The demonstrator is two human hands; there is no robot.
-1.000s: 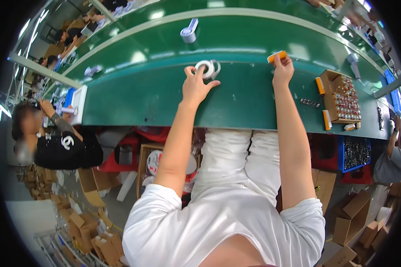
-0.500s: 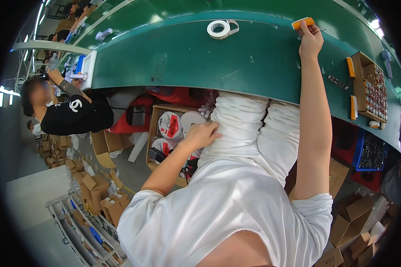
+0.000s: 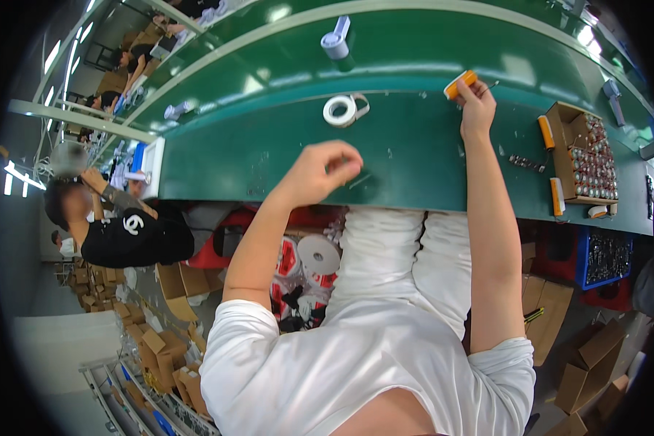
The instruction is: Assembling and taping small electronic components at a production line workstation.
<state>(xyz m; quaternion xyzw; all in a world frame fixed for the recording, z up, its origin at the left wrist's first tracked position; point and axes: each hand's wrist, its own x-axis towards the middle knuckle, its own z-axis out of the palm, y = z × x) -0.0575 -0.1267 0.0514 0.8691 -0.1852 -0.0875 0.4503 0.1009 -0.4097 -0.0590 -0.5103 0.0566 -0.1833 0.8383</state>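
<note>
A: what's the right hand [image 3: 478, 109] got?
B: pinching an orange pack [image 3: 459, 84] over the green table [image 3: 225, 160], right of the tape roll [image 3: 330, 112]; left hand [image 3: 317, 174] half-curled, can't tell if it's gripping anything

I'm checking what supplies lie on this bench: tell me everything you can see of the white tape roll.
The white tape roll is a thick, smooth-looking ring with a round central hole through which the green tabletop shows. It appears to lie flat. At its right side, a paler strip stands loose, curving away from the roll. It rests beyond the left hand, which is not touching it. Its exact material can't be told.
</note>
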